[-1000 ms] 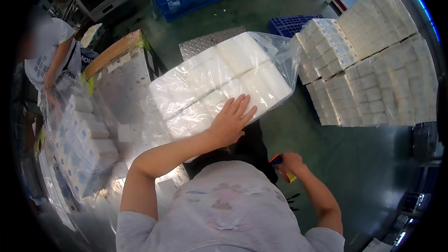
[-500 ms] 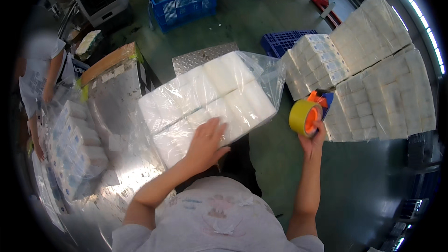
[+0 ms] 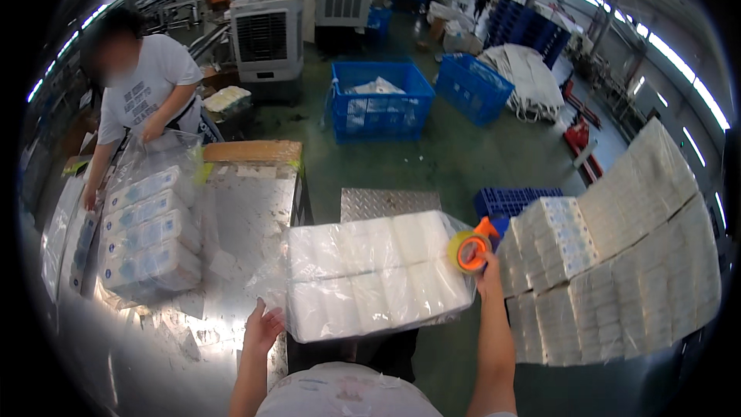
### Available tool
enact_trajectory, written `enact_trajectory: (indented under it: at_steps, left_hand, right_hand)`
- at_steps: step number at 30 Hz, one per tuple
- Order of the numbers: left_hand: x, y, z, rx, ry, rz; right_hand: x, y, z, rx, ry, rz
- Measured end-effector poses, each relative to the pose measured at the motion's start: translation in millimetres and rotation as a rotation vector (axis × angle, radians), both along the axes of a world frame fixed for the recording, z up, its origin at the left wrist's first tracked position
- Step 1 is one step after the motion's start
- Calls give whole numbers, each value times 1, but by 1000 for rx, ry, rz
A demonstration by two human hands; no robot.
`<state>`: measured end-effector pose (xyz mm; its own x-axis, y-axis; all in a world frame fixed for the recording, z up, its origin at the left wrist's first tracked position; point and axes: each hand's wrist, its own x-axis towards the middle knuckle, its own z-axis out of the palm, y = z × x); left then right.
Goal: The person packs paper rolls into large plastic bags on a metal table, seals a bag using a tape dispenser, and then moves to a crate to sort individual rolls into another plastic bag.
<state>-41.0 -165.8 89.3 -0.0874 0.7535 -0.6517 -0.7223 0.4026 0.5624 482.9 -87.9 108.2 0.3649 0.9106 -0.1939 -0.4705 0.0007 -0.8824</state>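
Note:
A large clear plastic bag of white paper rolls or packs (image 3: 378,274) lies in front of me, past the metal table's right edge. My left hand (image 3: 264,327) is beside its lower left corner, fingers extended and nothing in them. In my right hand (image 3: 488,274) is a tape dispenser (image 3: 469,252) with an orange core and a wide yellow roll, held against the bag's right end. Loose film gathers around that end of the bag. Whether the tape touches the film I cannot tell.
To the left is a metal table (image 3: 239,224) with a bagged stack of rolls (image 3: 150,235), handled by a co-worker (image 3: 147,85). Wrapped bundles (image 3: 617,278) are piled at right beside a blue pallet (image 3: 517,199). Blue crates (image 3: 382,120) and an air cooler (image 3: 267,38) stand beyond.
My left hand has come off the bag's top to its left end. The tape dispenser has moved left to the bag's right end. The view has tilted up.

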Motion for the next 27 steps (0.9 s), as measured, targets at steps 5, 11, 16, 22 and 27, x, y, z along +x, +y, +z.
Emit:
enact_trajectory:
  at_steps: [5,11,16,22,27]
  left_hand:
    - [20,50,32,312,70,-5]
    - [31,89,42,448,537,-129]
    - [62,109,26,663,707,-272]
    - [86,96,24,784,1308,-517]
    - [94,86,36,788,1644,-801]
  right_hand:
    - [-26,-35,10,-26,163,-145]
    - [-39,-95,5,22,189,-93]
    - [-63,-129,28,20,175,-78]
    - [-107,-107,19,-59,-91,-222]
    - [-129,-125,-6,-195,-277,-253]
